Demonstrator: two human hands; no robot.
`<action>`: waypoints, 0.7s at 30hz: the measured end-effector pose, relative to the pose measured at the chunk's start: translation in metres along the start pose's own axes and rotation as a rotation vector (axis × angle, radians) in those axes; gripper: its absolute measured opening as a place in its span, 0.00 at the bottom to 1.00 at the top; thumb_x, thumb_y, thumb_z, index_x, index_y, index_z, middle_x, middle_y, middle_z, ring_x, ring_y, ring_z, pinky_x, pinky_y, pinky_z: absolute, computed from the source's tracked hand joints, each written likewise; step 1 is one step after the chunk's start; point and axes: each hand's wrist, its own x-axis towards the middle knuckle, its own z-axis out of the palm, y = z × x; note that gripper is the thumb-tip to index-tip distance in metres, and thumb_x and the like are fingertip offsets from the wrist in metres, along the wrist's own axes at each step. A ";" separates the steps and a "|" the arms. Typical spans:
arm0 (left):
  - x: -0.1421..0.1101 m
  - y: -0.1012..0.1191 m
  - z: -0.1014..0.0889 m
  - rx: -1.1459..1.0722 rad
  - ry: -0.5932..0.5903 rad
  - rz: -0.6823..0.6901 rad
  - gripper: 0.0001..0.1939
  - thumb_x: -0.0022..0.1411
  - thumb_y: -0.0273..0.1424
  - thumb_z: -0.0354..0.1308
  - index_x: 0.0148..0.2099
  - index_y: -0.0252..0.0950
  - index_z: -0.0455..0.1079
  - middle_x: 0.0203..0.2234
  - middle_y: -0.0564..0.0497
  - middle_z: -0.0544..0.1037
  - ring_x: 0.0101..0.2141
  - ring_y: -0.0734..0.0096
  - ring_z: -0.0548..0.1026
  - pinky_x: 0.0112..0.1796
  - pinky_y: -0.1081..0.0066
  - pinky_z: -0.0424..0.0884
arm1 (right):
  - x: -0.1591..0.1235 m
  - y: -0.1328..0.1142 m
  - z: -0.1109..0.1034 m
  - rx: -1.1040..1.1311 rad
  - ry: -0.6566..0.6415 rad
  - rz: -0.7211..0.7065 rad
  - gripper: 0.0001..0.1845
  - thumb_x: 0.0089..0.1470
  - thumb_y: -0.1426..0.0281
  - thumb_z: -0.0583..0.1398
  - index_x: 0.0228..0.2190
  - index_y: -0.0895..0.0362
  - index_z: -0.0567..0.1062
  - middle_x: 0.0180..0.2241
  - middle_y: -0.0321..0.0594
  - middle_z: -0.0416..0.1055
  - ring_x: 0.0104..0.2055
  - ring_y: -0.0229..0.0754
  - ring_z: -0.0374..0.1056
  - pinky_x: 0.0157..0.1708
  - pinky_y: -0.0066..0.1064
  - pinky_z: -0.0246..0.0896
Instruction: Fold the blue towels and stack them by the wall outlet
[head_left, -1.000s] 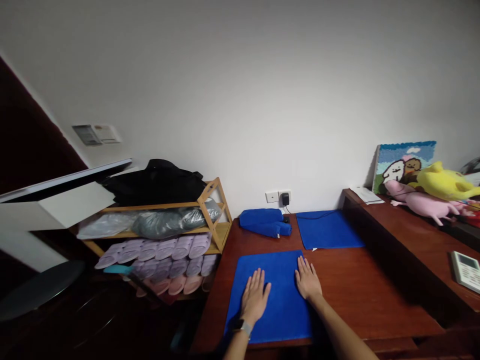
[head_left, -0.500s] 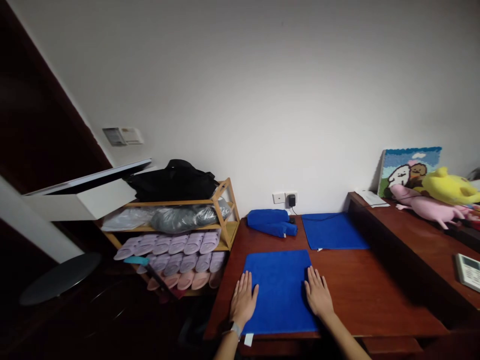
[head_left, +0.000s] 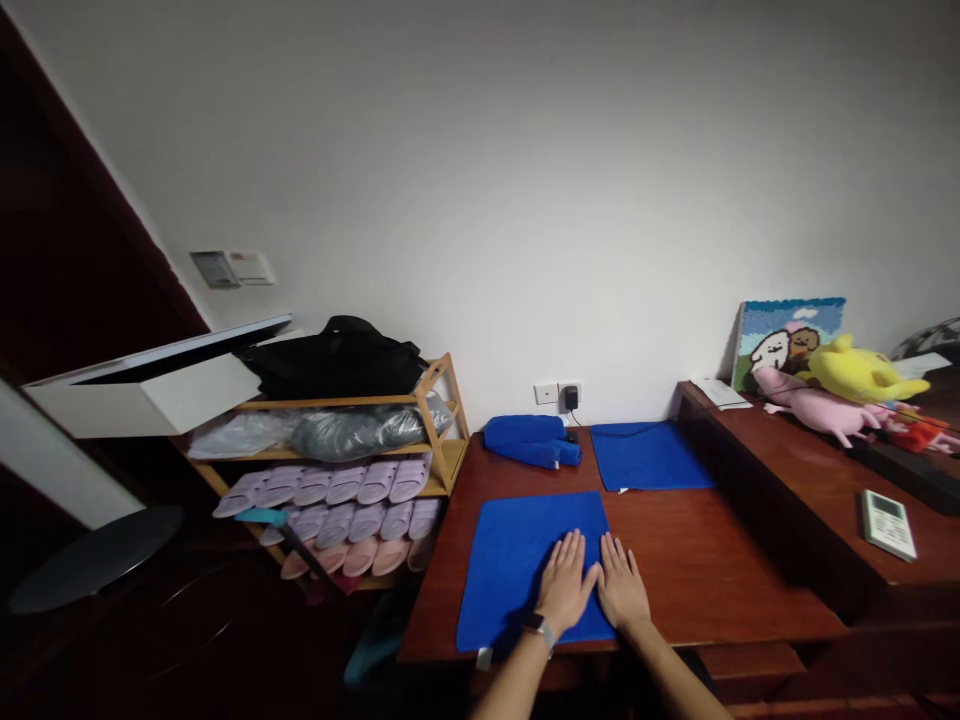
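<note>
A blue towel (head_left: 502, 560) lies spread flat on the reddish-brown table (head_left: 690, 590), a white tag showing at its near left corner. My left hand (head_left: 566, 582), with a watch on the wrist, rests palm down on the right part of this towel, fingers stretched out. Right beside it, my right hand (head_left: 622, 582) lies flat across the towel's right edge, its fingers also extended. The two thumbs are close together. Neither hand grips anything.
Against the wall lie a rolled blue cloth (head_left: 532, 441) and a second flat blue towel (head_left: 649, 457). A black plug (head_left: 571, 397) sits in the socket. Plush toys (head_left: 855, 370) and a remote (head_left: 888, 523) rest on the raised surface at right. A slipper rack (head_left: 446, 455) stands left.
My left hand has slid right across the towel from its left edge to beside my right hand. My right hand stays at the right edge. The view has turned slightly right.
</note>
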 end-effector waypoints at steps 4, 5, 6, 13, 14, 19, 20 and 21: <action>-0.006 0.005 0.010 -0.013 -0.048 -0.052 0.33 0.75 0.46 0.31 0.76 0.37 0.43 0.72 0.45 0.53 0.71 0.60 0.51 0.69 0.52 0.52 | 0.000 0.000 0.000 -0.015 0.007 0.002 0.37 0.66 0.60 0.38 0.71 0.62 0.47 0.74 0.39 0.40 0.76 0.46 0.34 0.73 0.44 0.28; -0.013 -0.006 0.006 -0.001 -0.059 -0.079 0.34 0.75 0.47 0.31 0.76 0.37 0.44 0.72 0.45 0.53 0.71 0.60 0.51 0.69 0.52 0.51 | 0.000 -0.001 0.000 -0.012 0.008 0.008 0.37 0.67 0.60 0.37 0.71 0.63 0.47 0.74 0.39 0.40 0.76 0.45 0.34 0.73 0.44 0.28; -0.022 -0.021 0.000 0.015 -0.067 -0.116 0.35 0.75 0.48 0.31 0.75 0.37 0.45 0.72 0.45 0.52 0.71 0.60 0.51 0.69 0.52 0.51 | -0.001 -0.001 0.001 -0.009 0.007 0.010 0.37 0.67 0.59 0.37 0.71 0.63 0.47 0.74 0.39 0.40 0.76 0.45 0.34 0.73 0.43 0.28; -0.094 -0.123 -0.039 0.159 -0.005 -0.470 0.40 0.73 0.53 0.31 0.75 0.31 0.48 0.73 0.44 0.50 0.71 0.58 0.50 0.69 0.54 0.51 | -0.001 -0.005 -0.004 -0.034 -0.005 0.029 0.37 0.67 0.59 0.35 0.71 0.62 0.45 0.74 0.36 0.38 0.76 0.44 0.34 0.73 0.42 0.28; -0.099 -0.129 -0.039 0.172 0.008 -0.483 0.40 0.73 0.53 0.31 0.75 0.31 0.49 0.73 0.43 0.51 0.71 0.58 0.50 0.69 0.54 0.51 | 0.000 -0.005 -0.005 -0.039 -0.015 0.033 0.37 0.67 0.59 0.35 0.71 0.62 0.45 0.74 0.36 0.38 0.76 0.44 0.34 0.73 0.42 0.28; -0.101 -0.131 -0.029 0.205 0.053 -0.492 0.39 0.73 0.52 0.32 0.74 0.32 0.50 0.72 0.43 0.52 0.71 0.57 0.50 0.68 0.53 0.52 | -0.012 -0.006 -0.002 -0.018 -0.012 0.049 0.36 0.67 0.59 0.36 0.71 0.61 0.47 0.74 0.36 0.40 0.76 0.45 0.35 0.73 0.43 0.31; -0.100 -0.131 -0.027 0.207 0.056 -0.485 0.38 0.74 0.52 0.32 0.74 0.32 0.50 0.72 0.44 0.52 0.71 0.56 0.50 0.68 0.53 0.52 | -0.017 -0.005 0.002 -0.007 0.005 0.040 0.36 0.67 0.59 0.37 0.71 0.60 0.47 0.73 0.36 0.40 0.76 0.45 0.36 0.73 0.44 0.32; -0.099 -0.131 -0.027 0.208 0.054 -0.478 0.38 0.74 0.52 0.33 0.74 0.32 0.50 0.72 0.44 0.52 0.71 0.56 0.50 0.68 0.53 0.53 | -0.023 -0.004 0.006 0.004 0.022 0.029 0.36 0.68 0.59 0.37 0.71 0.59 0.48 0.73 0.36 0.41 0.75 0.45 0.36 0.73 0.44 0.32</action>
